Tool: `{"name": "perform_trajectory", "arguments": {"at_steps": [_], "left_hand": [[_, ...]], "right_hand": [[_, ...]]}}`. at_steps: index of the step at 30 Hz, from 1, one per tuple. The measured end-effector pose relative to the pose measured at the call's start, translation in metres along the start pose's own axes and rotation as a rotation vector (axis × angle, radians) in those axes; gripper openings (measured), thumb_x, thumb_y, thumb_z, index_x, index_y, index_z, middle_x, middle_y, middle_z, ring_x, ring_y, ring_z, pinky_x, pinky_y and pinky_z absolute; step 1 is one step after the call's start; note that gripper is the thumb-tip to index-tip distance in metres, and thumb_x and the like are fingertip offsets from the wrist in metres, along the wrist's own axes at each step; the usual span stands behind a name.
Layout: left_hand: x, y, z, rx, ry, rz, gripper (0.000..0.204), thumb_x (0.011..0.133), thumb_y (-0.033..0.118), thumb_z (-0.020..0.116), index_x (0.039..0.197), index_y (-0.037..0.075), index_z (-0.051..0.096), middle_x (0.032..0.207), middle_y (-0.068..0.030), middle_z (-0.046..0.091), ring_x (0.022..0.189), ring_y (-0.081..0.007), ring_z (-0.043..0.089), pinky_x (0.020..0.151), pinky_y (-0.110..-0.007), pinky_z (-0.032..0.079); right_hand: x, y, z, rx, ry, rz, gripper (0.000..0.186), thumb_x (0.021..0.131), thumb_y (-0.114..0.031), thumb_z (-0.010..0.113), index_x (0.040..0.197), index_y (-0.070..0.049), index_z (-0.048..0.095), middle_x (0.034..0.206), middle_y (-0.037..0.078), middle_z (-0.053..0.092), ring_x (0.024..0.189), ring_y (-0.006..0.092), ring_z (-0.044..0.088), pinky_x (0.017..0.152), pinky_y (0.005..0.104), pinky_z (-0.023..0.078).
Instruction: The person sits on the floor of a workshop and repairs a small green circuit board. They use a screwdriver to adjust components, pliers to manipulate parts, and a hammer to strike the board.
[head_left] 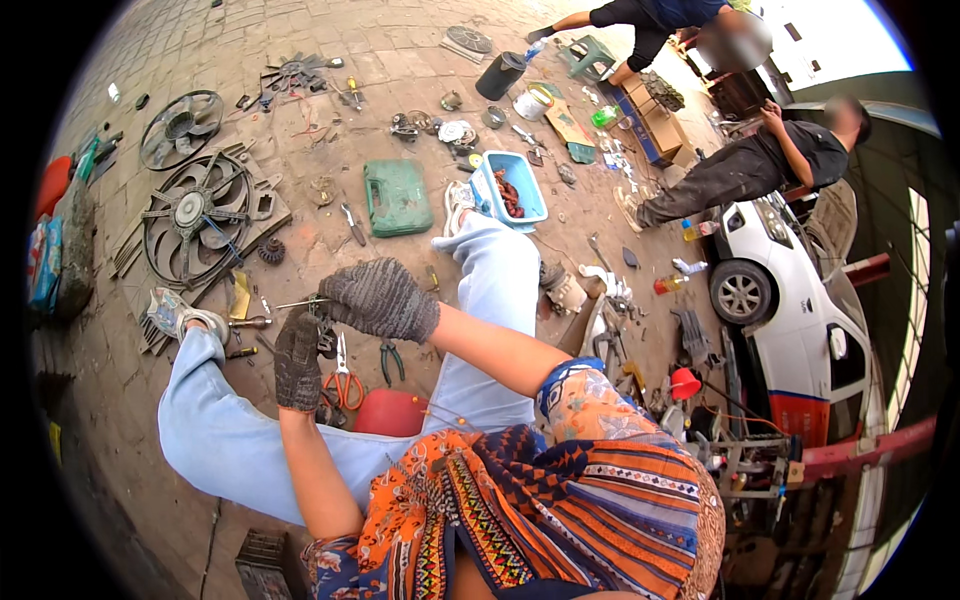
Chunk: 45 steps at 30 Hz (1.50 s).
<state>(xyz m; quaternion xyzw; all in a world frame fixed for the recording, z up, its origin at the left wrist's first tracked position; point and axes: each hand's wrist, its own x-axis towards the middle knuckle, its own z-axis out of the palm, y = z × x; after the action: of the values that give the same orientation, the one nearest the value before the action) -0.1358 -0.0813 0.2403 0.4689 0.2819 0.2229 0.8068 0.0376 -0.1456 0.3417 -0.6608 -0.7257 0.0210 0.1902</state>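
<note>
In grey knitted gloves, my two hands meet above the floor between my legs. My right hand (378, 298) is closed round a small metal part that its fingers mostly hide. A thin metal rod (292, 304) sticks out to the left from between the hands. My left hand (298, 360) is closed against the same part from below; whether it grips the rod or the part cannot be made out. Just below lie orange-handled scissors (344, 386) and dark green-handled pliers (391, 362). A red rounded object (388, 412) sits near my lap.
A large black fan (190, 208) and a smaller fan (181, 124) lie at the left. Ahead are a green tool case (397, 197) and a blue basin (532, 180) with reddish-brown pieces. Two people are at the far right, near a white car (790, 310). Loose parts litter the ground.
</note>
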Motion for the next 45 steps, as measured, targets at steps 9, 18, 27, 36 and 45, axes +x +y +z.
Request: {"name": "perform_trajectory", "arguments": {"at_steps": [9,18,27,36,45], "left_hand": [[-0.017,0.057,0.032,0.01,0.007,0.117,0.048,0.076,0.011,0.067,0.121,0.001,0.053,0.101,-0.0044,0.059,0.082,-0.0134,0.055,0.074,-0.026,0.047],[-0.015,0.052,0.038,0.138,-0.147,0.413,0.069,0.06,0.0,0.077,0.124,0.004,0.05,0.123,-0.0065,0.048,0.108,-0.0183,0.051,0.089,-0.031,0.045],[-0.012,0.031,0.042,0.04,-0.199,0.1,0.065,0.076,0.009,0.068,0.134,0.005,0.04,0.121,-0.0089,0.05,0.1,-0.0176,0.054,0.082,-0.029,0.046],[0.002,0.024,0.06,0.104,-0.098,0.084,0.043,0.077,0.009,0.069,0.115,-0.002,0.055,0.091,-0.0058,0.061,0.072,-0.0109,0.057,0.063,-0.026,0.049],[-0.006,0.033,0.056,0.219,-0.029,0.277,0.055,0.073,0.008,0.074,0.122,-0.001,0.051,0.101,-0.0074,0.061,0.088,-0.0111,0.058,0.077,-0.026,0.05]], "right_hand": [[0.0,0.0,-0.006,0.543,-0.078,0.074,0.025,0.088,-0.031,0.054,0.093,-0.007,0.059,0.066,0.01,0.057,0.059,0.0231,0.059,0.053,0.0372,0.046],[-0.026,-0.008,-0.012,1.916,-0.367,0.689,0.024,0.089,-0.031,0.057,0.08,-0.008,0.056,0.05,-0.004,0.041,0.036,0.0062,0.035,0.033,0.0202,0.025],[-0.057,-0.008,-0.012,1.052,-0.213,0.616,0.026,0.091,-0.03,0.055,0.106,-0.009,0.055,0.066,-0.002,0.053,0.054,0.0044,0.047,0.043,0.0201,0.036],[-0.057,-0.015,-0.016,1.141,-0.056,0.751,0.019,0.091,-0.02,0.052,0.102,-0.005,0.053,0.071,0.004,0.055,0.064,0.0101,0.056,0.057,0.0255,0.045],[-0.051,-0.036,-0.021,1.037,0.129,0.837,0.032,0.082,-0.017,0.067,0.108,0.001,0.058,0.093,0.005,0.064,0.083,0.0112,0.06,0.074,0.0242,0.049]]}}
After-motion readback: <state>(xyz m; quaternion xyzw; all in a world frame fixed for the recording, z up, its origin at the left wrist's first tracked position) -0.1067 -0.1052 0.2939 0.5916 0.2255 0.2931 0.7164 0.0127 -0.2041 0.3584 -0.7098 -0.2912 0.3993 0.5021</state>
